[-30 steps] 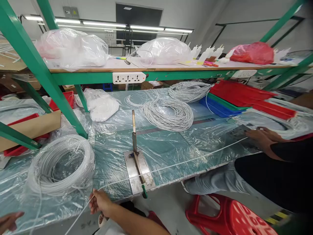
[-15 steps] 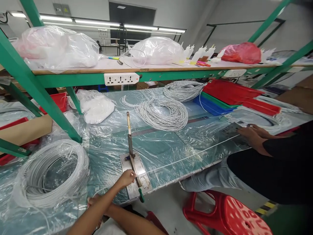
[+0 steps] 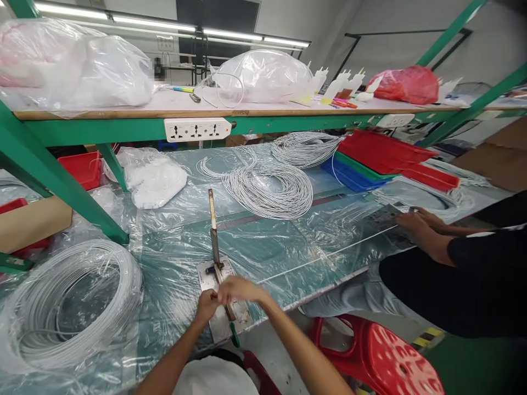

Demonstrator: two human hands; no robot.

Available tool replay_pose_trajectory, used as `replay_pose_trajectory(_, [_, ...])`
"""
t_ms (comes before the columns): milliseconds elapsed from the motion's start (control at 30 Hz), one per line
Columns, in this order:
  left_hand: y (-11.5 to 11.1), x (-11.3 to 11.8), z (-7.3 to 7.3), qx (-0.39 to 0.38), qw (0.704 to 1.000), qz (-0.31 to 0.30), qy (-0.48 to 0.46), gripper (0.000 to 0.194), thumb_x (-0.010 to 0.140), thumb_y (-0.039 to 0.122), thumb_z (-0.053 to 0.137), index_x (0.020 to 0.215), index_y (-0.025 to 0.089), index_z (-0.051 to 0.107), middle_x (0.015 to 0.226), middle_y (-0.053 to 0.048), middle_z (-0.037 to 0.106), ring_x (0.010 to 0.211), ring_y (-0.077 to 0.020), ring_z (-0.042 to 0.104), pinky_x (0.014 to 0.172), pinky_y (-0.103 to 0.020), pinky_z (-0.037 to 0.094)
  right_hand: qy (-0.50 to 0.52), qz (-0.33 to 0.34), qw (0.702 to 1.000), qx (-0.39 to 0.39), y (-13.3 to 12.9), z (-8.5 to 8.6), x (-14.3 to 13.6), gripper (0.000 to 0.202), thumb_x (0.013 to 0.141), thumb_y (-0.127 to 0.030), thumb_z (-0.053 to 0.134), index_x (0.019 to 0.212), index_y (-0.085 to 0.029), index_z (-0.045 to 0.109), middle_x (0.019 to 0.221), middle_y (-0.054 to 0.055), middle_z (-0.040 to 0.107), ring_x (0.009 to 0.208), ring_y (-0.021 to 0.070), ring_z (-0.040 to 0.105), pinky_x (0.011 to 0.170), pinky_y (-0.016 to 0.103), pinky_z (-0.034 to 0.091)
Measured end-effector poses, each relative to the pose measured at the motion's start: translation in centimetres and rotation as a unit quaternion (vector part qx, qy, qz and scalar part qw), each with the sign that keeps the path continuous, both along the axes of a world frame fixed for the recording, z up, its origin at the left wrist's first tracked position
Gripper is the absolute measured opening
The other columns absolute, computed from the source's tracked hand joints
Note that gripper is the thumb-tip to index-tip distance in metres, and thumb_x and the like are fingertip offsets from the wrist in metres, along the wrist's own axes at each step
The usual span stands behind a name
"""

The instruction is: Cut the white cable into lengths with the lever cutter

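Observation:
A thin white cable (image 3: 304,266) runs taut across the bench from a co-worker's hands (image 3: 415,222) toward mine. My left hand (image 3: 207,305) is closed in a pinch on its near end, at the left edge of a lever cutter's metal base plate (image 3: 222,329). Over the cutter, fingertips against those of the left, is my right hand (image 3: 237,289); its fingers bend downward, blurred by motion, and their hold is unclear. Behind them the cutter's handle (image 3: 212,219) stands raised.
Large cable coils lie at left (image 3: 119,329) and at the back (image 3: 267,211). Stacked trays (image 3: 362,181) stand back right, under a green-framed shelf (image 3: 135,129). A bagged white bundle (image 3: 154,181) sits near the shelf post. A red stool (image 3: 387,356) stands beside the bench.
My right hand has come from the lower left, from beneath my left forearm, up and across to the cutter. My left hand has shifted slightly left. My arms are no longer crossed.

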State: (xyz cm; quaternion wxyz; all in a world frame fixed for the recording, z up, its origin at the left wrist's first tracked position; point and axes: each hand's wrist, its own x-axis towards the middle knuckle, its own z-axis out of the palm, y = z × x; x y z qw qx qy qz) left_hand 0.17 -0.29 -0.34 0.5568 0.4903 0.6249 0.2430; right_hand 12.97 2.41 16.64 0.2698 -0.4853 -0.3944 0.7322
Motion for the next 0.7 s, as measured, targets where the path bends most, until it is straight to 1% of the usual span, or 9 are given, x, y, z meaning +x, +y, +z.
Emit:
replay_pose_trajectory(33, [0.0,0.0,-0.1,0.006,1.0,0.004,0.005,0.029,0.063,0.036,0.065,0.048,0.018,0.048,0.047,0.005,0.045,0.053,-0.0123,0.047,0.052,-0.022,0.032,-0.014,-0.022,0.999,0.023,2.3,0.9,1.0,0.01,0.068,-0.014,0.062,0.059,-0.009,0.064,0.043,-0.001,0.058,0.037,0.0074,0.051,0.041,0.017,0.037])
replay_pose_trajectory(67, [0.1,0.0,-0.2,0.012,1.0,0.008,0.01,0.027,0.063,0.034,0.064,0.048,0.018,0.048,0.047,0.005,0.044,0.053,-0.0123,0.047,0.052,-0.022,0.031,-0.02,-0.069,0.996,0.043,4.6,1.6,1.7,0.011,0.073,-0.02,0.061,0.069,-0.01,0.065,0.045,-0.003,0.057,0.037,0.006,0.049,0.042,0.015,0.036])
replay_pose_trajectory(167, [0.2,0.1,-0.3,0.021,0.999,0.017,0.028,0.025,0.064,0.03,0.062,0.048,0.018,0.047,0.046,0.006,0.042,0.051,-0.0126,0.045,0.052,-0.022,0.03,-0.046,-0.16,0.983,0.076,10.7,2.5,1.9,0.021,0.083,-0.035,0.053,0.09,-0.016,0.059,0.046,-0.006,0.055,0.036,0.0057,0.044,0.039,0.014,0.031])
replay_pose_trajectory(267, [0.1,0.3,-0.3,0.024,0.998,0.023,0.049,0.026,0.065,0.028,0.061,0.047,0.019,0.045,0.045,0.005,0.042,0.051,-0.0129,0.046,0.052,-0.023,0.029,-0.059,-0.17,0.982,0.065,14.9,2.6,0.3,0.031,0.087,-0.044,0.047,0.095,-0.015,0.055,0.043,-0.005,0.054,0.034,0.0077,0.044,0.037,0.015,0.029])
replay_pose_trajectory(367, [-0.1,0.5,-0.1,0.034,0.997,0.027,0.071,0.026,0.067,0.027,0.06,0.047,0.019,0.046,0.047,0.004,0.044,0.054,-0.0137,0.048,0.053,-0.023,0.029,-0.054,-0.154,0.986,0.045,17.1,2.6,-1.4,0.044,0.089,-0.052,0.037,0.096,-0.013,0.055,0.043,-0.003,0.053,0.033,0.008,0.043,0.038,0.016,0.031])
replay_pose_trajectory(467, [-0.2,0.6,0.1,0.04,0.995,0.028,0.089,0.025,0.068,0.024,0.06,0.048,0.019,0.046,0.049,0.004,0.047,0.056,-0.0144,0.05,0.055,-0.023,0.03,-0.048,-0.148,0.987,0.031,17.6,3.0,-2.0,0.054,0.089,-0.058,0.028,0.098,-0.012,0.055,0.043,-0.003,0.05,0.032,0.0073,0.041,0.038,0.016,0.032])
replay_pose_trajectory(533, [-0.2,0.7,0.3,0.041,0.994,0.027,0.099,0.026,0.068,0.024,0.061,0.048,0.019,0.046,0.05,0.003,0.047,0.057,-0.0148,0.051,0.056,-0.023,0.031,-0.046,-0.147,0.988,0.024,16.9,3.6,-1.6,0.06,0.088,-0.062,0.025,0.101,-0.012,0.055,0.043,-0.002,0.051,0.033,0.0081,0.043,0.038,0.016,0.034])
replay_pose_trajectory(600, [-0.1,0.7,0.4,0.04,0.993,0.026,0.108,0.027,0.068,0.024,0.062,0.047,0.019,0.045,0.05,0.003,0.048,0.057,-0.0154,0.052,0.057,-0.023,0.031,-0.022,-0.138,0.99,0.016,14.9,4.6,-0.4,0.066,0.085,-0.067,0.024,0.104,-0.012,0.056,0.048,0.001,0.056,0.038,0.0108,0.049,0.039,0.018,0.038])
replay_pose_trajectory(700, [-0.1,0.7,0.6,0.037,0.992,0.025,0.115,0.027,0.067,0.024,0.063,0.047,0.019,0.046,0.051,0.003,0.05,0.059,-0.016,0.053,0.057,-0.023,0.032,0.022,-0.105,0.994,-0.001,9.3,6.4,2.2,0.064,0.08,-0.068,0.036,0.102,-0.012,0.057,0.059,0.008,0.064,0.049,0.0152,0.058,0.042,0.023,0.044])
